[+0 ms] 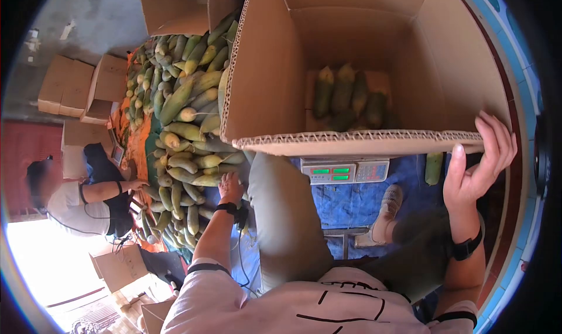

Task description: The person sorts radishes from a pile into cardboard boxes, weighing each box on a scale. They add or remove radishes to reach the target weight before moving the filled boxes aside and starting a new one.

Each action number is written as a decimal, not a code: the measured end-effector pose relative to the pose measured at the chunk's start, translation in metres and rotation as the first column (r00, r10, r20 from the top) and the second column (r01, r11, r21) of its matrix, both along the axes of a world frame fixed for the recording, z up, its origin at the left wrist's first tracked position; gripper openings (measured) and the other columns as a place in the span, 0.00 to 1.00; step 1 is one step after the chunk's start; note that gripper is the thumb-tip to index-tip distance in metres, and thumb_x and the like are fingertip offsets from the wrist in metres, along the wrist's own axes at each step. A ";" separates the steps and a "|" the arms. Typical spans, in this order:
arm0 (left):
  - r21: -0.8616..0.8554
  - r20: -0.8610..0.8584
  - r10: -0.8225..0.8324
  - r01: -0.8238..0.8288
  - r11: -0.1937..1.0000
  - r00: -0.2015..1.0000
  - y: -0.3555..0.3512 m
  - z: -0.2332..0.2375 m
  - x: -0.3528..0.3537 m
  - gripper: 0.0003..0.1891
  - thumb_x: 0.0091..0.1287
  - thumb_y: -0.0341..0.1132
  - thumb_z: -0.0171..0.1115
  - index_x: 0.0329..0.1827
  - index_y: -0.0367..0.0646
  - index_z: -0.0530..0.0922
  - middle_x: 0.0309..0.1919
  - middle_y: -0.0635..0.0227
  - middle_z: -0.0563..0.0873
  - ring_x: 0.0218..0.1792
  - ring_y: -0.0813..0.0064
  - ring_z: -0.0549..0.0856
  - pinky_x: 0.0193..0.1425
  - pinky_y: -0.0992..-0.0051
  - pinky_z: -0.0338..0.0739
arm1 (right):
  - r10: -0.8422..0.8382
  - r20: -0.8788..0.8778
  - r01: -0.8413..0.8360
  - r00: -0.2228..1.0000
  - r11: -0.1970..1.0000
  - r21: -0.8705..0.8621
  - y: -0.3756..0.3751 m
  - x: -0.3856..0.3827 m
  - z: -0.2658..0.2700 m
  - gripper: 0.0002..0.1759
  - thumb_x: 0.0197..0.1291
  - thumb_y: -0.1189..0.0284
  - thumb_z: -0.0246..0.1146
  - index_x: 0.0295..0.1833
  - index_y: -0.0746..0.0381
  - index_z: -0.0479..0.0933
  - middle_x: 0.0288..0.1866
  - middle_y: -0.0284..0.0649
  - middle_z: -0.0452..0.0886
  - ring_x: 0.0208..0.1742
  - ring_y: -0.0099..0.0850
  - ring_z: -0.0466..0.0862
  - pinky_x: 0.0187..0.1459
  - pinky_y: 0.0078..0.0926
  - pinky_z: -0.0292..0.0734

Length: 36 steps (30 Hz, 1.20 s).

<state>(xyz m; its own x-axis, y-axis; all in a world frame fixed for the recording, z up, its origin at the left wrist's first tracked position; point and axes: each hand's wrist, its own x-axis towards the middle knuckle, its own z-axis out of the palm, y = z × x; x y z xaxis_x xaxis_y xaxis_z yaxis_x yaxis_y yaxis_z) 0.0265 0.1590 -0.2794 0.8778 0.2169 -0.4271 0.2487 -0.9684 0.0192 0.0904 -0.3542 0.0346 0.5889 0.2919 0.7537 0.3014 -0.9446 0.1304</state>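
An open cardboard box [351, 142] stands in front of me, with several green radishes [343, 89] at its bottom. My right hand [481, 158] holds the box's near right corner, thumb outside and fingers over the rim. To the left, my left hand [230, 189] rests at the edge of a large pile of green and yellowish radishes [187, 164]; its fingers are partly spread, and nothing shows held in it. Below the box's near edge is a scale [344, 171] with lit green displays.
Another person [82, 199] reaches toward the pile from the left. More cardboard boxes [65, 85] stand at the upper left, another [172, 9] behind the pile. A single radish [433, 168] lies right of the scale on blue sheeting [345, 208].
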 end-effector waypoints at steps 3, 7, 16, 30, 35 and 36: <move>0.070 -0.071 -0.064 0.069 0.995 0.995 0.010 -0.018 0.009 0.25 0.55 0.33 0.60 0.59 0.49 0.71 0.60 0.68 0.72 0.67 0.62 0.64 0.67 0.49 0.58 | -0.020 -0.022 0.019 1.000 0.999 -0.042 -0.003 0.000 0.001 0.21 0.63 0.62 0.54 0.56 0.65 0.70 0.54 0.45 0.75 0.57 0.40 0.72 0.65 0.46 0.52; 0.288 -0.021 -0.164 0.163 0.944 0.986 0.027 -0.068 -0.003 0.24 0.63 0.34 0.51 0.65 0.53 0.68 0.65 0.70 0.68 0.69 0.62 0.62 0.67 0.45 0.56 | -0.042 -0.056 0.038 0.998 0.998 -0.059 -0.003 0.000 0.001 0.22 0.64 0.61 0.51 0.56 0.65 0.68 0.56 0.47 0.73 0.58 0.41 0.70 0.64 0.46 0.54; 0.043 -0.039 -0.149 0.151 0.988 0.988 0.020 -0.042 0.004 0.24 0.67 0.35 0.48 0.68 0.49 0.64 0.67 0.67 0.67 0.66 0.62 0.67 0.65 0.57 0.65 | 0.009 -0.067 -0.011 0.998 0.999 -0.033 -0.009 0.000 -0.002 0.24 0.67 0.58 0.47 0.58 0.67 0.64 0.57 0.49 0.70 0.58 0.44 0.69 0.63 0.46 0.57; -0.189 0.459 0.327 -0.269 0.945 0.826 0.015 0.120 -0.011 0.24 0.55 0.36 0.67 0.51 0.38 0.68 0.41 0.44 0.81 0.42 0.42 0.79 0.48 0.57 0.75 | 0.018 0.019 -0.021 1.000 0.989 0.145 0.005 0.002 -0.002 0.19 0.61 0.59 0.58 0.53 0.59 0.73 0.52 0.41 0.75 0.56 0.39 0.72 0.65 0.46 0.48; -0.212 0.797 0.271 -0.170 0.962 0.539 -0.009 0.226 0.004 0.23 0.59 0.37 0.66 0.52 0.33 0.71 0.39 0.49 0.80 0.40 0.52 0.79 0.48 0.64 0.73 | 0.043 0.005 -0.043 0.999 0.975 0.220 0.007 -0.001 0.001 0.18 0.56 0.63 0.62 0.52 0.56 0.74 0.51 0.37 0.75 0.56 0.36 0.71 0.66 0.46 0.48; -0.218 0.869 0.244 -0.109 0.970 0.430 -0.009 0.245 0.008 0.22 0.61 0.37 0.65 0.51 0.32 0.71 0.41 0.51 0.80 0.40 0.55 0.79 0.48 0.65 0.73 | 0.042 0.001 -0.041 0.999 0.972 0.233 0.008 -0.002 0.001 0.18 0.56 0.64 0.62 0.51 0.56 0.75 0.51 0.36 0.75 0.56 0.36 0.71 0.65 0.47 0.49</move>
<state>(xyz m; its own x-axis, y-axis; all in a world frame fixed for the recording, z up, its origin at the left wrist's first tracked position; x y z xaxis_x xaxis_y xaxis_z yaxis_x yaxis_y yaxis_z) 0.0349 0.1496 -0.0344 0.7364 0.4249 0.5265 0.1954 -0.8786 0.4358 0.0881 -0.3461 0.0360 0.5829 0.1324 0.8017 0.3407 -0.9355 -0.0933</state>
